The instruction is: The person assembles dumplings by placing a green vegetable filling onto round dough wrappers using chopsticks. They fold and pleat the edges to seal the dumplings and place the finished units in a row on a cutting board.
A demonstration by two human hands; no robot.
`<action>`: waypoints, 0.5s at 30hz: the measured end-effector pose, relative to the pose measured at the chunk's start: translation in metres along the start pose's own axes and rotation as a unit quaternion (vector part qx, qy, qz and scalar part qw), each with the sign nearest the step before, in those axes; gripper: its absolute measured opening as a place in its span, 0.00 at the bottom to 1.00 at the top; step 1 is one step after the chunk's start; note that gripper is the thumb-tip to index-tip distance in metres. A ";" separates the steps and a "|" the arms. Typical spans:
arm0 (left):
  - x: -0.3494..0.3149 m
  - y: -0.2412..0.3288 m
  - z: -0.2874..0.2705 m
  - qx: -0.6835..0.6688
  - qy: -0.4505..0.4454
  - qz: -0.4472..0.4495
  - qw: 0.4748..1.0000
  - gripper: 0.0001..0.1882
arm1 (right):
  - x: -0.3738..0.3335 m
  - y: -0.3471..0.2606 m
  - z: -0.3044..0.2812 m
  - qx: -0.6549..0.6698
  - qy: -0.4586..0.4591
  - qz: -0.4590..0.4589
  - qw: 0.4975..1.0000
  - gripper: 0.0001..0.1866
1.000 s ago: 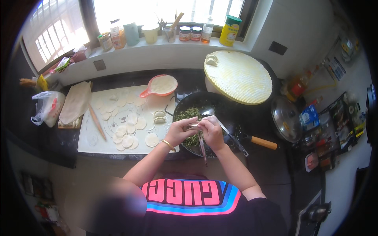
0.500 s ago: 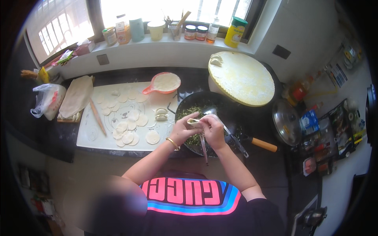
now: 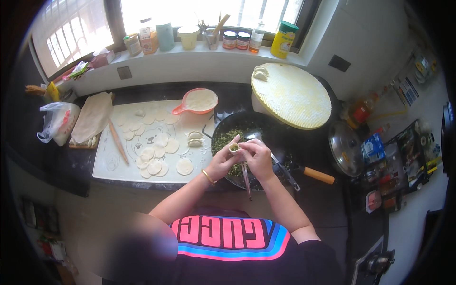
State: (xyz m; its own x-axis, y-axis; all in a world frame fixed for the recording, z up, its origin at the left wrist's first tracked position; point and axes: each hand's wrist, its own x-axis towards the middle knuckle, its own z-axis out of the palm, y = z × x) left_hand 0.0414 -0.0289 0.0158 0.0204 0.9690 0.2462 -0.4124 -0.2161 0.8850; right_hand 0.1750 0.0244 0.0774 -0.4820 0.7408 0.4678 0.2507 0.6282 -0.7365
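Observation:
Over the wok, a partly folded dumpling [image 3: 234, 147] is pinched between my two hands, its green filling showing through the open top. My left hand [image 3: 221, 160] cups it from the left, with a gold bangle on that wrist. The fingers of my right hand [image 3: 257, 157] press on its right edge. Beneath them, chopped green filling [image 3: 224, 138] lies in the black wok [image 3: 271, 122]. A pair of chopsticks [image 3: 246, 181] and a utensil with a dark handle [image 3: 287, 175] lean over the wok's near rim.
Left of the wok, a white mat [image 3: 108, 164] holds round dough wrappers [image 3: 154, 166], a rolling pin [image 3: 118, 142] and folded dumplings [image 3: 195, 139]. An orange bowl [image 3: 202, 110] of flour sits behind. A floured round tray [image 3: 294, 97] bears dumplings [image 3: 260, 73]. The wok's wooden handle [image 3: 318, 175] points right.
The dumpling has turned from a flatter, sideways shape to a cupped one with its opening facing up. My left fingers have drawn in around it, and both hands stay over the wok.

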 end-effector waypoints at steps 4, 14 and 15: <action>0.001 0.001 -0.002 -0.006 -0.001 0.007 1.000 0.31 | 0.000 0.005 0.002 -0.034 0.009 -0.033 0.999 0.05; -0.004 -0.002 0.002 0.006 0.092 0.011 0.996 0.20 | -0.003 0.004 0.010 -0.007 0.060 -0.011 0.998 0.04; -0.004 -0.002 0.002 0.000 0.089 0.009 0.996 0.19 | -0.003 -0.001 0.007 0.003 0.051 0.014 0.999 0.05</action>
State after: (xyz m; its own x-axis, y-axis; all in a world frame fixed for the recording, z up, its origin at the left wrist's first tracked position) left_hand 0.0437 -0.0323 0.0142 -0.1490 0.9706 0.1888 -0.4106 -0.2344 0.8812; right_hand 0.1704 0.0199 0.0731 -0.3860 0.7792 0.4939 0.2577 0.6051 -0.7533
